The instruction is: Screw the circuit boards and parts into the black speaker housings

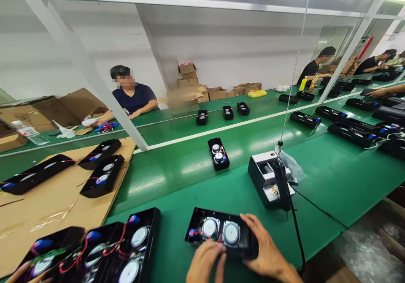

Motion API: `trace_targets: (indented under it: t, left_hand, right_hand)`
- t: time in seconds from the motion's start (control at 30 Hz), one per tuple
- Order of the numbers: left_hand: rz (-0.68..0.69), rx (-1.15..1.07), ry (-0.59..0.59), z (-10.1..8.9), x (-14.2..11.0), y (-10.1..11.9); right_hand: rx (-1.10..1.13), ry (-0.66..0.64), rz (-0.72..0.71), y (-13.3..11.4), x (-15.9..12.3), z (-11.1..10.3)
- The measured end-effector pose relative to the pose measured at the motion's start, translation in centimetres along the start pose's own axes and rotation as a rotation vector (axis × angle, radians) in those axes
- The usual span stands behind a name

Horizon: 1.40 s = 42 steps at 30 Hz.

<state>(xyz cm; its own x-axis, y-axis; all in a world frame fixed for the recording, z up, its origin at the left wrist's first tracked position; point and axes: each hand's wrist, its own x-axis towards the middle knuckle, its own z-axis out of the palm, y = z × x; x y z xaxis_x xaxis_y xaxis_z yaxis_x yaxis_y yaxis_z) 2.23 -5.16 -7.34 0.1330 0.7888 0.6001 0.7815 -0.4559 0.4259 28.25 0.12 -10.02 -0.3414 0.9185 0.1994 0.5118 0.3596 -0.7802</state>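
Note:
A black open speaker housing (218,231) with two round silver drivers and red wires lies on the green belt near me. My left hand (205,262) rests at its near edge, fingers curled against the housing. My right hand (264,249) wraps around its right end, fingers over the top edge. Both hands grip the housing.
Several more open housings (126,249) lie at lower left, others on a cardboard sheet (57,202). A white screw dispenser (268,181) with a hanging black screwdriver stands right of my hands. One housing (218,153) sits mid-belt. A seated person (133,97) faces me; others work at far right.

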Motion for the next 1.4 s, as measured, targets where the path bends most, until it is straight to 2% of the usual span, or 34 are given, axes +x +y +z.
trace_targets:
  t: [0.07,0.13,0.2,0.23,0.3,0.37,0.5,0.57,0.63,0.73,0.8,0.87,0.93,1.0,1.1,1.17,1.27,1.4]
  left_hand:
    - [-0.067,-0.033,0.094,-2.7,0.8,-0.7]
    - [-0.145,-0.043,0.124,-4.4,1.8,-1.3]
    - [-0.242,-0.046,0.075,-4.8,2.5,-1.7]
    - [-0.293,-0.056,0.037,-4.6,2.7,-1.8]
    - [-0.375,-0.097,-0.039,-3.9,2.6,-2.0]
    - [-0.392,-0.156,-0.085,-3.0,2.3,-2.1]
    - [-0.285,-0.271,-0.117,-1.2,2.3,-2.3]
    - [-0.236,-0.296,-0.092,-0.4,2.6,-2.1]
    - [-0.229,-0.284,-0.054,0.2,2.8,-1.9]
    - [-0.274,-0.253,-0.026,0.7,2.7,-1.2]
    - [-0.313,-0.241,-0.033,0.7,2.6,-0.6]
    - [-0.337,-0.232,-0.011,0.3,2.6,0.2]
    - [-0.304,-0.235,0.028,-0.5,2.9,1.0]
    - [-0.204,-0.207,0.010,-1.4,3.3,1.6]
    - [0.001,-0.036,-0.165,-2.5,3.8,1.9]
    - [0.097,0.086,-0.255,-2.7,4.0,1.6]
    - [0.146,0.156,-0.314,-2.4,4.0,1.1]
    - [0.181,0.144,-0.369,-1.9,4.0,0.7]
  right_hand:
    - [0.049,-0.182,-0.006,-0.3,2.0,-5.0]
    - [0.058,-0.313,-0.023,-0.5,3.7,-8.9]
    - [0.004,-0.272,-0.007,-1.1,4.2,-11.1]
    - [-0.025,-0.221,0.000,-1.6,4.0,-11.4]
    - [-0.066,-0.104,-0.010,-3.1,2.8,-10.6]
    - [-0.091,-0.014,-0.075,-4.7,1.1,-8.2]
    - [-0.155,0.186,-0.309,-7.2,-1.3,-2.0]
    - [-0.125,0.299,-0.384,-7.9,-1.2,-0.1]
    - [-0.029,0.359,-0.377,-8.2,-0.3,0.3]
    - [0.153,0.371,-0.217,-8.3,1.9,-1.4]
    - [0.188,0.310,-0.190,-8.0,3.3,-2.9]
    - [0.087,0.155,-0.322,-7.7,4.3,-4.2]
    - [-0.121,-0.053,-0.463,-7.7,4.8,-5.0]
    - [-0.332,-0.244,-0.482,-8.2,5.0,-5.6]
    - [-0.495,-0.465,-0.412,-9.8,5.1,-6.1]
    - [-0.530,-0.533,-0.379,-10.9,5.4,-6.3]
    - [-0.541,-0.595,-0.377,-11.8,5.9,-6.4]
    - [-0.543,-0.636,-0.394,-11.2,6.3,-6.2]
